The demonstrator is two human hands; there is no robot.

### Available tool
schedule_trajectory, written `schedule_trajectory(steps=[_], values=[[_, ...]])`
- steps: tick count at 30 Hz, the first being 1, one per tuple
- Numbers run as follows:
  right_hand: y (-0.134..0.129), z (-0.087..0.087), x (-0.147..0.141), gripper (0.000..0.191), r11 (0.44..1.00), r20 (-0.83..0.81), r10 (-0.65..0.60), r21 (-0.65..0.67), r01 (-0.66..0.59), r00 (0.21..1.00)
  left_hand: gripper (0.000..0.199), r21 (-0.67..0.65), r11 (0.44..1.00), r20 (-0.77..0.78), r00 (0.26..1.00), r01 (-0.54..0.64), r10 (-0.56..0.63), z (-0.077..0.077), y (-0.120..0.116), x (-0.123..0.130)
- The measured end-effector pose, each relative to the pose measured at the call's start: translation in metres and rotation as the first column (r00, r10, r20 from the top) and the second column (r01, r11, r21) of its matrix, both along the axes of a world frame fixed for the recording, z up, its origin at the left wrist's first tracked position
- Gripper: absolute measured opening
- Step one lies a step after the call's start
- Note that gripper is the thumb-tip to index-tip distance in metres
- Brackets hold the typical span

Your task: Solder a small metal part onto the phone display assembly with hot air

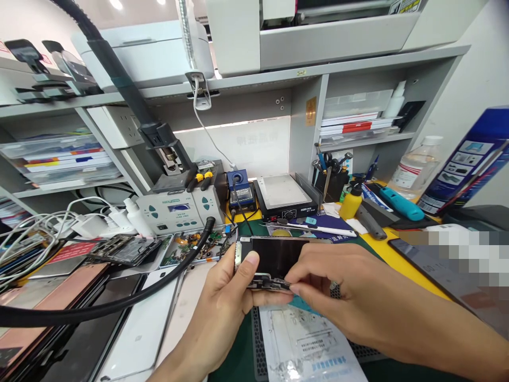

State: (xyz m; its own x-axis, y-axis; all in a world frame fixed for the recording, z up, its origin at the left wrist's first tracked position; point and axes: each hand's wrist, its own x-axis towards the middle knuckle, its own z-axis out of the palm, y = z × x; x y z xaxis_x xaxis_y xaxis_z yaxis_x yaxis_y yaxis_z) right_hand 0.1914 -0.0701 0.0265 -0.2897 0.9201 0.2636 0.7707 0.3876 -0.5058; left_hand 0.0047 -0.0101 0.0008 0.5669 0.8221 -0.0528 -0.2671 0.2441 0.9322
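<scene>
An opened phone (274,255) with a dark battery or panel and small metal parts along its near edge is held up at the middle of the view. My left hand (228,297) grips its left end, thumb on top and fingers beneath. My right hand (342,281) is over its right end, with thumb and index finger pinched together at the near edge; whatever lies between them is too small to make out. Below the hands lies a white printed sheet (314,350) on the dark mat.
A black hose (131,302) curves across several phones at left. Behind stand a grey control station (178,209), a flat heating plate (284,191), a white-handled tool (330,230) and a yellow bottle (351,201). At right are a dark phone (421,265) and a blue box (469,159).
</scene>
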Motion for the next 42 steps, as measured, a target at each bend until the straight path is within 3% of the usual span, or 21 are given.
schedule_trajectory(steps=[9, 18, 28, 42], values=[[-0.007, 0.003, 0.004, 0.018, 0.998, -0.055, -0.03, 0.048, 0.032, 0.998, 0.028, 0.133, 0.983, 0.002, 0.992, -0.126, 0.127, -0.009, -0.007, 0.0], [-0.008, -0.002, 0.008, 0.019, 0.992, -0.014, 0.001, 0.125, 0.001, 1.0, 0.03, 0.033, 0.979, 0.017, 0.979, -0.203, 0.203, -0.012, -0.01, 0.004], [-0.009, -0.008, -0.001, 0.016, 0.968, -0.063, -0.087, 0.23, 0.099, 0.994, 0.034, 0.043, 0.985, 0.003, 0.986, -0.164, 0.164, -0.015, -0.012, 0.001], [-0.004, -0.006, -0.004, 0.027, 0.956, 0.079, -0.012, 0.292, -0.011, 0.997, 0.033, -0.018, 0.989, 0.011, 0.989, -0.148, 0.148, -0.009, -0.013, 0.005]])
